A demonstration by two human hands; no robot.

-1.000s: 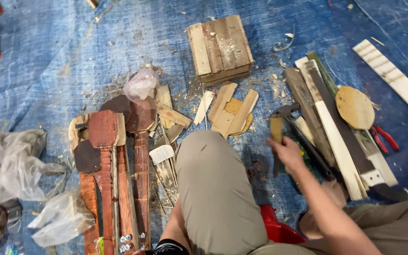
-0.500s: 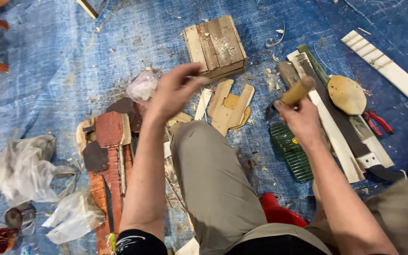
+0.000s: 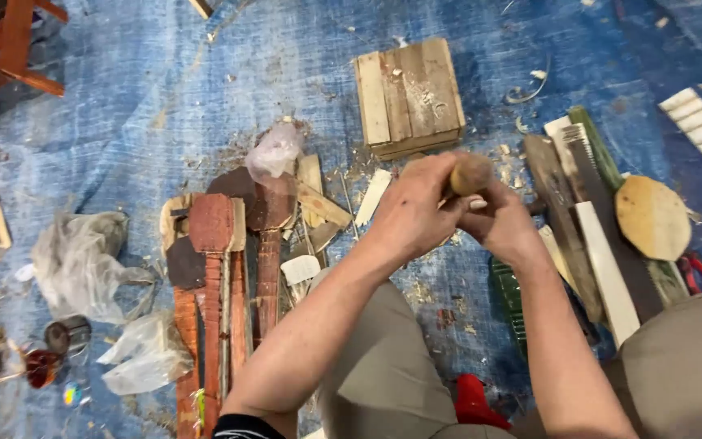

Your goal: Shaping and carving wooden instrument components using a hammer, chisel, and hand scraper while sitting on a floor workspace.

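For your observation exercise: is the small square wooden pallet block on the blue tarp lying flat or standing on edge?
Lying flat. The wooden pallet block shows its slatted top face to the head camera, with its lower edge resting on the blue tarp.

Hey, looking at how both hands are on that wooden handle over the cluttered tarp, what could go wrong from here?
1. The left hand and right hand crowd together on the wooden handle; a slip might pinch or knock fingers.
2. The saw lies right beside the right arm; a jolt could bring the arm onto it.
3. Loose wood pieces and offcuts lie close around the knee, so shifting may scatter them.
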